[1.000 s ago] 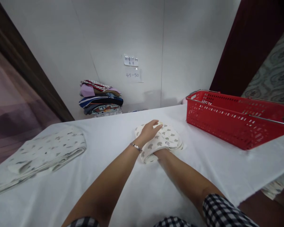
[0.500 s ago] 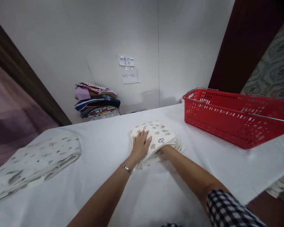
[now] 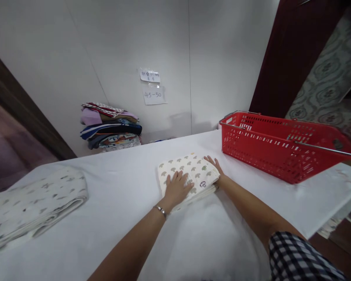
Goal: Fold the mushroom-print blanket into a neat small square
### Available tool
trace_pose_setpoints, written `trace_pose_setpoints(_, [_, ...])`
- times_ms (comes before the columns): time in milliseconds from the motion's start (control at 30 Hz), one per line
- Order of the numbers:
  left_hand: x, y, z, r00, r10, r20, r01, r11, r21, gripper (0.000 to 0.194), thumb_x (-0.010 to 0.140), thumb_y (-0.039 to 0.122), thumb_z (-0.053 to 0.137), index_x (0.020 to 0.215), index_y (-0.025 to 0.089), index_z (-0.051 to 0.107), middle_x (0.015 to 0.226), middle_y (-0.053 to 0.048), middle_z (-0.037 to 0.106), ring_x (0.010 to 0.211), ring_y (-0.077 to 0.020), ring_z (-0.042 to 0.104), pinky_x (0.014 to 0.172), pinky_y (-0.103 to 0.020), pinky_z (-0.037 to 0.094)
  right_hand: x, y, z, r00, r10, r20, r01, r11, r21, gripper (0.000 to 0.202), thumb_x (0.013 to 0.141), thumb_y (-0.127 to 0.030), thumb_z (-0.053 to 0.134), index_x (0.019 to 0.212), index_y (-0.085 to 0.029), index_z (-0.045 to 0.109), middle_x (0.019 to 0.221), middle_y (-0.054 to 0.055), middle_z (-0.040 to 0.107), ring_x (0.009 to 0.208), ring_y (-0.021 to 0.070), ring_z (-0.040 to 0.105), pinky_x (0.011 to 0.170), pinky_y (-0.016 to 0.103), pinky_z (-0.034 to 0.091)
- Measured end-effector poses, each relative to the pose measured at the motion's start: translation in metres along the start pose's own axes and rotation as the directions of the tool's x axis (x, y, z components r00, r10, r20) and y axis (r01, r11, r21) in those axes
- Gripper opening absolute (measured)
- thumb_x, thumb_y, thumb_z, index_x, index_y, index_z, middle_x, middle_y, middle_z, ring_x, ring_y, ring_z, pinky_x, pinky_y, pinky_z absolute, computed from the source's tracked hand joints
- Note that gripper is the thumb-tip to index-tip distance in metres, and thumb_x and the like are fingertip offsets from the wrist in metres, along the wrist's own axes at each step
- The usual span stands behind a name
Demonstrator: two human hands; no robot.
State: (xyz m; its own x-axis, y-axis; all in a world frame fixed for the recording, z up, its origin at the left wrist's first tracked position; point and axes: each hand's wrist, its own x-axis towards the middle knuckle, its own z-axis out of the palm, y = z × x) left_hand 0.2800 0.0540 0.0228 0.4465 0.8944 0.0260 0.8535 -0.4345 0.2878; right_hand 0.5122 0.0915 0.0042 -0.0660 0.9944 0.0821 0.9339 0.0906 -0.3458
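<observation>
A white cloth with a mushroom print (image 3: 193, 168) lies folded into a thick rectangle on the white-covered table (image 3: 119, 191). My left hand (image 3: 177, 189) rests flat on its near left part, fingers spread. At the right edge of the bundle is my right hand (image 3: 217, 167), its fingers stretched along the side and partly hidden by the cloth. Neither hand grips the fabric. Another folded white cloth (image 3: 43, 199), with a dark leaf-like print, sits at the left of the table.
To the right stands a red plastic basket (image 3: 257, 152) with metal handles. Folded clothes (image 3: 111, 127) are stacked against the wall at the back left. Two paper signs (image 3: 154, 95) hang on the wall. A dark curtain edge (image 3: 23, 105) borders the left side.
My right hand has come out from under the cloth's top layer to its right edge. The cloth now lies flatter and squarer. My left hand stays on top. The view has shifted slightly right.
</observation>
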Motion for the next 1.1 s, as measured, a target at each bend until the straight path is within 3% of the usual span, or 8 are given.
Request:
trace_pose_setpoints(67, [0.000, 0.001, 0.000, 1.000, 0.003, -0.003, -0.003, 1.000, -0.003, 0.062, 0.089, 0.058, 0.030, 0.140, 0.024, 0.039, 0.151, -0.009, 0.030, 0.142, -0.0285, 0.017, 0.112, -0.057, 0.005, 0.004, 0.017, -0.004, 0.997, 0.075, 0.005, -0.075, 0.997, 0.008, 0.054, 0.088, -0.034, 0.055, 0.139, -0.022, 0.043, 0.151, 0.012, 0.028, 0.141, 0.0295, 0.017, 0.111, 0.049, 0.018])
trace_pose_setpoints(100, [0.000, 0.001, 0.001, 1.000, 0.007, -0.007, -0.007, 1.000, -0.006, 0.062, 0.089, 0.058, 0.030, 0.140, 0.024, 0.040, 0.151, -0.010, 0.030, 0.142, -0.0289, 0.017, 0.112, -0.057, 0.005, 0.006, 0.025, -0.005, 0.992, 0.128, -0.021, -0.126, 0.990, 0.057, 0.054, 0.088, -0.033, 0.052, 0.140, -0.019, 0.041, 0.150, 0.013, 0.029, 0.141, 0.0290, 0.017, 0.111, 0.047, 0.019])
trace_pose_setpoints(233, [0.002, 0.002, 0.002, 1.000, 0.015, -0.005, -0.015, 0.999, -0.050, 0.060, 0.089, 0.058, 0.033, 0.138, 0.025, 0.042, 0.151, -0.010, 0.030, 0.142, -0.0294, 0.016, 0.111, -0.058, 0.003, 0.009, 0.044, -0.013, 0.946, 0.283, -0.156, -0.223, 0.921, 0.319, 0.043, 0.088, -0.026, 0.040, 0.125, -0.012, 0.058, 0.131, 0.014, 0.056, 0.121, 0.0232, 0.050, 0.100, 0.034, 0.038])
trace_pose_setpoints(333, [0.004, 0.000, -0.005, 0.999, -0.026, -0.019, 0.024, 0.992, -0.127, 0.056, 0.090, 0.057, 0.032, 0.134, 0.026, 0.047, 0.150, -0.008, 0.031, 0.142, -0.0270, 0.017, 0.112, -0.055, 0.004, 0.008, 0.040, -0.020, 0.952, 0.262, -0.156, -0.189, 0.909, 0.372, 0.038, 0.087, -0.030, 0.039, 0.106, -0.014, 0.068, 0.106, 0.008, 0.070, 0.098, 0.0186, 0.063, 0.084, 0.027, 0.046])
trace_pose_setpoints(433, [0.003, -0.008, -0.011, 0.984, -0.117, -0.136, 0.087, 0.975, -0.204, 0.054, 0.092, 0.052, 0.032, 0.132, 0.021, 0.050, 0.151, -0.009, 0.031, 0.142, -0.0244, 0.017, 0.114, -0.049, 0.006, 0.004, 0.025, -0.026, 0.974, 0.184, -0.133, -0.113, 0.900, 0.422, 0.033, 0.085, -0.035, 0.044, 0.092, -0.017, 0.071, 0.089, 0.004, 0.072, 0.084, 0.0172, 0.064, 0.073, 0.025, 0.046])
trace_pose_setpoints(567, [-0.003, -0.024, -0.008, 0.907, -0.333, -0.256, 0.231, 0.904, -0.359, 0.056, 0.090, 0.048, 0.040, 0.135, 0.015, 0.045, 0.153, -0.013, 0.025, 0.142, -0.0248, 0.016, 0.115, -0.043, 0.013, -0.001, 0.003, -0.032, 0.992, 0.126, -0.018, -0.119, 0.968, 0.223, 0.034, 0.083, -0.043, 0.050, 0.099, -0.020, 0.070, 0.094, 0.005, 0.071, 0.087, 0.0191, 0.063, 0.071, 0.025, 0.042])
trace_pose_setpoints(767, [-0.008, -0.030, 0.002, 0.807, -0.556, -0.197, 0.342, 0.713, -0.612, 0.061, 0.087, 0.045, 0.047, 0.139, 0.017, 0.035, 0.156, -0.012, 0.014, 0.143, -0.0235, 0.012, 0.116, -0.039, 0.017, 0.001, -0.013, -0.036, 0.975, 0.154, 0.159, -0.149, 0.988, -0.045, 0.045, 0.079, -0.053, 0.055, 0.102, -0.017, 0.067, 0.108, 0.012, 0.067, 0.097, 0.0259, 0.061, 0.069, 0.028, 0.041])
trace_pose_setpoints(1100, [-0.002, -0.027, 0.003, 0.831, -0.537, -0.145, 0.385, 0.743, -0.547, 0.073, 0.079, 0.031, 0.059, 0.141, 0.009, 0.029, 0.155, -0.017, 0.009, 0.143, -0.0281, 0.004, 0.116, -0.039, 0.011, 0.007, -0.015, -0.036, 0.975, 0.149, 0.162, -0.148, 0.989, -0.021, 0.023, 0.075, -0.035, 0.064, 0.090, -0.018, 0.065, 0.095, 0.006, 0.069, 0.084, 0.0196, 0.062, 0.060, 0.023, 0.037])
